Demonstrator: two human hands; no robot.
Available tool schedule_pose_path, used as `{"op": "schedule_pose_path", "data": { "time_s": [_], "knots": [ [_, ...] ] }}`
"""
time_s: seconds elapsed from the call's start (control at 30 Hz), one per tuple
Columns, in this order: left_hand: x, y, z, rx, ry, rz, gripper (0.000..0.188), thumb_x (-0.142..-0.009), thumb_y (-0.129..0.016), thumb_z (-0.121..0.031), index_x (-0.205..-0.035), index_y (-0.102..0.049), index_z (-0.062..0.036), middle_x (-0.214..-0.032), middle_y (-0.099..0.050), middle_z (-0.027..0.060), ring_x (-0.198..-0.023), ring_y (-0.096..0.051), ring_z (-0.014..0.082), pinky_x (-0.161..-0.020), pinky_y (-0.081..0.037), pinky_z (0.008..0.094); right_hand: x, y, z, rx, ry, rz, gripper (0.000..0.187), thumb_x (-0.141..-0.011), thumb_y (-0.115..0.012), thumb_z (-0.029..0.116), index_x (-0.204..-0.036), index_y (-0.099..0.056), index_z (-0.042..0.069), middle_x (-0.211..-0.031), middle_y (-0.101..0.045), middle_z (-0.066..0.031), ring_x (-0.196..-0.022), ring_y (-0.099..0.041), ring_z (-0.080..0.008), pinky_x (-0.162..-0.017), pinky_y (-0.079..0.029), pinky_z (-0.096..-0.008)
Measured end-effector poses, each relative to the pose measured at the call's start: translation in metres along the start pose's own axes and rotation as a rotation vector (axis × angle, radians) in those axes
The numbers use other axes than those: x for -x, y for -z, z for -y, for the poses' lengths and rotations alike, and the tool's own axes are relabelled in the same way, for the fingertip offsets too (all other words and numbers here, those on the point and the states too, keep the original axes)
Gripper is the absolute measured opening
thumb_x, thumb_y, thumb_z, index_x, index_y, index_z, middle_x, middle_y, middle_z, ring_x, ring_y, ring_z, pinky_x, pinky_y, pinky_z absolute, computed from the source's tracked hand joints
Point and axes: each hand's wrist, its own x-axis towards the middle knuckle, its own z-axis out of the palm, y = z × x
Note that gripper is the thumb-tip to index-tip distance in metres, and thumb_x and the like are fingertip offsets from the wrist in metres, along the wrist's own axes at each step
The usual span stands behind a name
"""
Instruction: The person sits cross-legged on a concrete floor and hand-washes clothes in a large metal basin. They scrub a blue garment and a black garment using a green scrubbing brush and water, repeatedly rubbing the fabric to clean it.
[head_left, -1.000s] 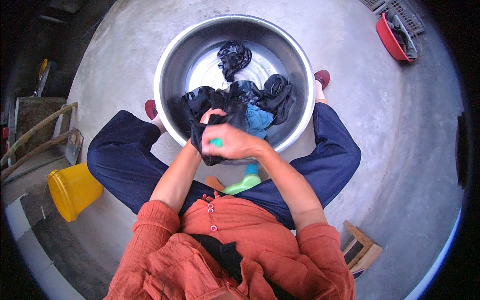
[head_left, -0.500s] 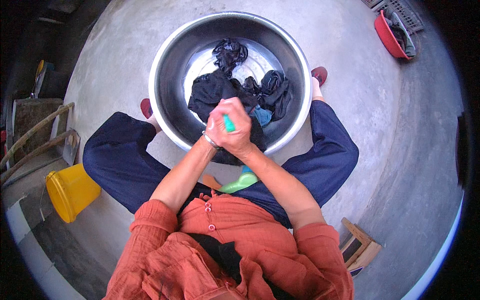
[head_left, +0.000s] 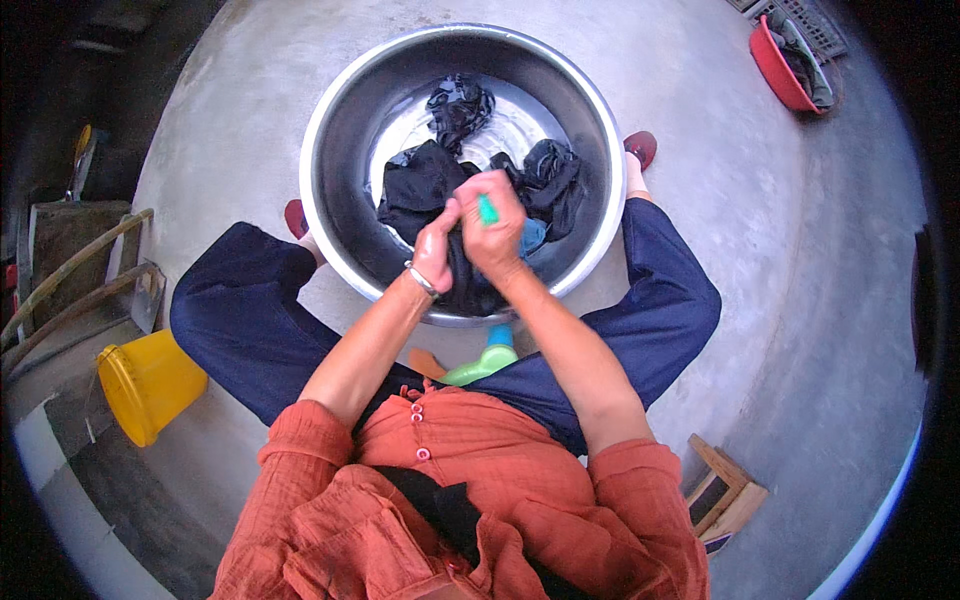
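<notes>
A wide metal basin (head_left: pixel 345 160) stands between my legs, with some water at its bottom. Wet black clothes (head_left: pixel 415 185) lie in it, one bunch near the far side and another at the right. A bit of blue cloth (head_left: pixel 533 237) shows beside my right hand (head_left: pixel 493 225). That hand is closed round a small green object (head_left: pixel 487 209), mostly covered by my fingers, so its kind is unclear. My left hand (head_left: pixel 435 248) is closed on a black garment (head_left: pixel 470 285) that hangs toward the near rim, just left of my right hand.
Below the basin, a light green plastic piece (head_left: pixel 480 368) with a blue end lies between my legs. A yellow bucket (head_left: pixel 150 385) is at the left, near curved wooden handles (head_left: pixel 75 265). A wooden stool (head_left: pixel 725 495) stands lower right, and a red basin (head_left: pixel 780 75) with clothes far right.
My right hand, with the green object, has moved a little up and right, away from my left hand. Before, the two hands were pressed together. The black garment near the rim has shifted.
</notes>
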Motion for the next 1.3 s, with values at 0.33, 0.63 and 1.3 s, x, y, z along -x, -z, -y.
{"op": "schedule_pose_path", "data": {
  "time_s": [0.33, 0.63, 1.3],
  "knots": [
    [0.013, -0.022, -0.012, -0.603, -0.103, 0.385, 0.030, -0.092, -0.054, -0.027, -0.099, -0.062, 0.0003, -0.091, -0.064, 0.0022, -0.082, -0.058, 0.0092, -0.077, -0.046, 0.0235, -0.030, 0.056, -0.070, -0.367, -0.549, -0.299, 0.013, -0.088, -0.059, 0.013, -0.082, -0.056, 0.002, -0.059, -0.049, 0.0003, -0.048, -0.044, -0.0064, -0.043, -0.037, -0.0225],
    [-0.015, 0.023, 0.007, 0.012, 0.335, -0.014, 0.053, -0.092, -0.040, -0.050, -0.118, -0.054, -0.0054, -0.114, -0.060, 0.0089, -0.103, -0.058, 0.0196, -0.094, -0.043, 0.0344, 0.028, 0.006, -0.059, -0.292, -0.648, -0.147, 0.009, -0.087, -0.060, 0.012, -0.081, -0.056, 0.006, -0.064, -0.054, 0.0008, -0.052, -0.048, -0.0058, -0.046, -0.040, -0.0222],
    [-0.009, 0.010, -0.037, -0.654, -0.135, -0.093, 0.032, -0.087, -0.055, -0.030, -0.087, -0.065, -0.0001, -0.082, -0.063, 0.0016, -0.069, -0.055, 0.0093, -0.067, -0.045, 0.0255, 0.025, 0.069, -0.175, 0.082, -1.293, -0.490, 0.035, -0.071, -0.070, 0.014, -0.101, -0.060, -0.002, -0.094, -0.064, -0.0175, -0.076, -0.062, -0.0284, -0.072, -0.049, -0.0361]
  ]
}}
